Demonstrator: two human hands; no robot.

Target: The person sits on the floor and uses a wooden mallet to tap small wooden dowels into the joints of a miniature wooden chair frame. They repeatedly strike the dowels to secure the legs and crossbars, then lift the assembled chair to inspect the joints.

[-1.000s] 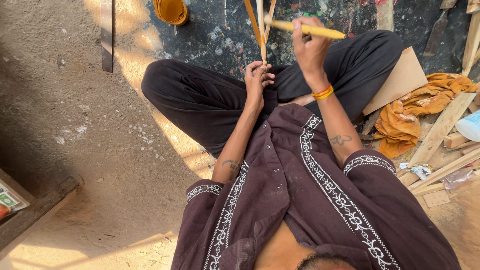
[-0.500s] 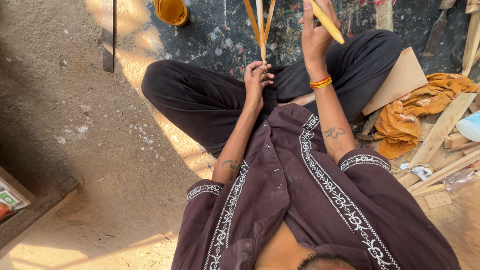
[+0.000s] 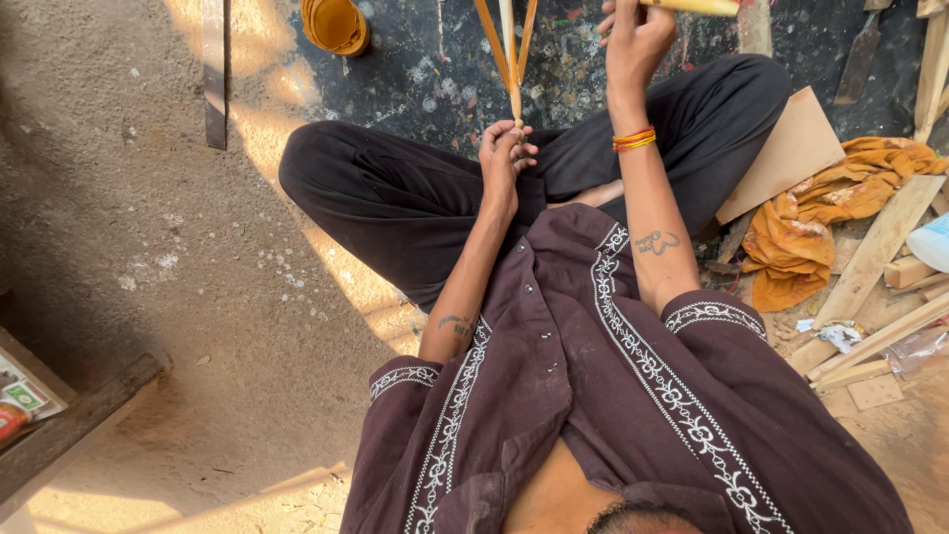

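- Left hand [image 3: 506, 153] was closed around the lower ends of three thin wooden strips [image 3: 510, 49], pinching them together just above the lap.
- The strips fanned upward from that grip and ran out of the top edge of the view; two were orange-brown, the middle one paler.
- Right hand [image 3: 633, 40] was raised higher, near the top edge, fingers wrapped around a yellow stick [image 3: 692, 6] that lay roughly level and pointed to the person's right.
- The stick sat well apart from the strips, not touching them.
- A band of red and orange bangles [image 3: 634, 139] ringed the right wrist.
- The person sat cross-legged in black trousers [image 3: 395, 198] and a dark maroon shirt [image 3: 593, 396] with white embroidered trim.
- The legs rested on a dark, paint-speckled mat [image 3: 445, 69].
- An orange roll of tape [image 3: 336, 25] lay on the mat near the top edge, left of the strips.
- To the person's right lay a crumpled orange cloth [image 3: 820, 227], a flat brown board [image 3: 791, 153] and several wood offcuts [image 3: 875, 252].
- To the left: bare sandy ground [image 3: 148, 247], partly sunlit.
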